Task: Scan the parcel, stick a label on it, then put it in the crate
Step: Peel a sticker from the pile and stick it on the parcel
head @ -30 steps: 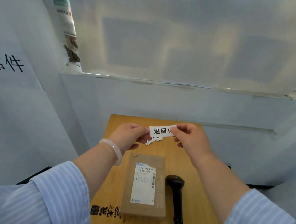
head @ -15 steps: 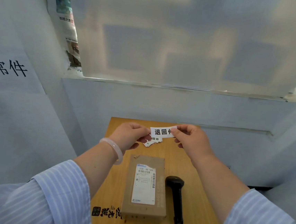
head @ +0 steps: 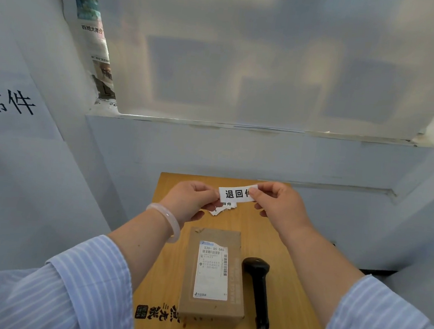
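At the centre left of the frame the left hand (head: 193, 202) is being held above the far end of the wooden table (head: 287, 298), its fingers closed in a pinch on the left end of a small white label (head: 237, 194). A pale bangle (head: 164, 219) is being worn on that wrist. Just below the pinch, a torn scrap of paper (head: 223, 208) with printed characters is showing — whether it is also being held or is lying on the table cannot be told.

The label is being stretched flat between both hands at the centre of the frame. It is judged to be very light and limp, likely sticky on the back, so it is best being gripped only at its ends, as now, so that it does not curl onto itself.

Below it, at the lower centre, the parcel (head: 213, 272) is lying flat on the table, well apart from both hands, with a shipping slip (head: 212, 271) facing up. It is a brown cardboard box — judged stiff and fairly light, best being taken by its long sides.

Just right of the parcel a black scanner (head: 258, 287) is lying untouched.

At the centre right the right hand (head: 278, 207) is being closed on the label's right end. No crate is being shown.
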A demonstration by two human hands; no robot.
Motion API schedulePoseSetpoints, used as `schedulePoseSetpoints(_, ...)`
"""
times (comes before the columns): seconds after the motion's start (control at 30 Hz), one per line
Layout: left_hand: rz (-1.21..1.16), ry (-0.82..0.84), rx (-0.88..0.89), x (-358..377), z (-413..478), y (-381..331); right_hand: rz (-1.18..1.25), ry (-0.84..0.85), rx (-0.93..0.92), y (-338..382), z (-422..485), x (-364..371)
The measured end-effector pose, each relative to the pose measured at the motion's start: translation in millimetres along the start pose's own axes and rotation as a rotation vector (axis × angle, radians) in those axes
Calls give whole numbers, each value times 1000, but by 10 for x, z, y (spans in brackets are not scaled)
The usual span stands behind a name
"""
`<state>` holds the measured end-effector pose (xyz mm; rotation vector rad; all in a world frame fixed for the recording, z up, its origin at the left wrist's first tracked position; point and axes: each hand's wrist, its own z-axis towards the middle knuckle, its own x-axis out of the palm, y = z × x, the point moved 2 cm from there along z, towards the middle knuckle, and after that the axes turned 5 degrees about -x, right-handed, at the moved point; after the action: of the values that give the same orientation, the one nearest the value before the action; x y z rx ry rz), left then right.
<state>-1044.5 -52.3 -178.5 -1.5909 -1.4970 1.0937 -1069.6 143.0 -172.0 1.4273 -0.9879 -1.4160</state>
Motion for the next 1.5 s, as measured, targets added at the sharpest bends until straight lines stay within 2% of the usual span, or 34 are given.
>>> schedulePoseSetpoints(0.8,-73,12,-23,-51,-51,55,-32,5,14,-5,-57,64)
schedulePoseSetpoints(1.5,-34,10,17,-74,-167,38,-32,7,9,-41,-112,112)
